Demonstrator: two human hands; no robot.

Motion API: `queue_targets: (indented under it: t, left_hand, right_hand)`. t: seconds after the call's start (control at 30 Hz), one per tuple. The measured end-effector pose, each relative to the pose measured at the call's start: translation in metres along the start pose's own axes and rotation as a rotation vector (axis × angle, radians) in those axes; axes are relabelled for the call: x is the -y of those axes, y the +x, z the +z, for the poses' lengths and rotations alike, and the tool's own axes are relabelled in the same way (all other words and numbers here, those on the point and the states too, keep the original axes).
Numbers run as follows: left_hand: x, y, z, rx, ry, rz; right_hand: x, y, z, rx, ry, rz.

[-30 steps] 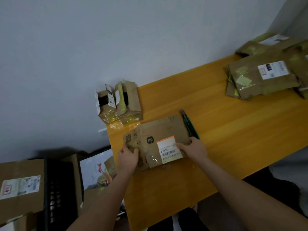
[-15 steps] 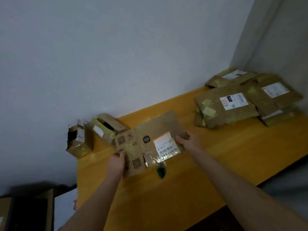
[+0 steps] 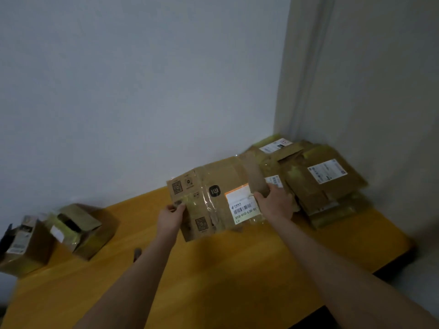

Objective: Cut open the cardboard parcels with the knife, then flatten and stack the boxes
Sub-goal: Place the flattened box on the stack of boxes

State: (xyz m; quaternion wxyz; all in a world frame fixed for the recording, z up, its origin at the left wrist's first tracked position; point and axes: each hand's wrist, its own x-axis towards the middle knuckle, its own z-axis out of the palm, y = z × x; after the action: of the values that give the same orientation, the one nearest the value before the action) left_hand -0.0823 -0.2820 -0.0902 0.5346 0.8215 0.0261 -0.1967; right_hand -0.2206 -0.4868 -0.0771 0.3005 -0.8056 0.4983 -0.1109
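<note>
Head view: you hold one flattened box (image 3: pixel 213 205) between both hands, tilted just over the tabletop (image 3: pixel 213 281). Your left hand (image 3: pixel 172 216) pinches its left edge, thumb on top; your right hand (image 3: pixel 275 204) grips its right edge, fingers curled round the cardboard. That end reaches the stack of flattened boxes (image 3: pixel 320 184) in the far right corner. Two small parcels (image 3: pixel 83 230) sit at the far left edge.
</note>
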Motion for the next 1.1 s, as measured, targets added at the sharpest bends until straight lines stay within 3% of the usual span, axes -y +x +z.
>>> queue_targets:
  t: [0.17, 0.4, 0.63, 0.8, 0.97, 1.1]
  left_hand:
    - [-0.055, 0.032, 0.075, 0.056, -0.092, 0.028]
    - [-0.115, 0.096, 0.190, 0.076, 0.042, 0.040]
    - [-0.147, 0.127, 0.279, 0.130, 0.133, 0.023]
    - [-0.137, 0.140, 0.302, 0.273, 0.539, 0.256]
    - [-0.128, 0.138, 0.303, 0.359, 0.951, 0.537]
    - [-0.121, 0.128, 0.299, 0.373, 1.063, 0.619]
  right_hand:
    - [-0.015, 0.078, -0.028, -0.046, -0.033, 0.064]
    - [-0.036, 0.188, -0.066, -0.110, -0.095, 0.146]
    - [-0.044, 0.237, -0.048, 0.037, -0.374, -0.088]
    - [-0.047, 0.254, -0.017, 0.202, -0.526, -0.190]
    - [-0.041, 0.265, -0.003, 0.217, -0.580, -0.170]
    - [-0.041, 0.256, -0.005, 0.141, -0.570, -0.198]
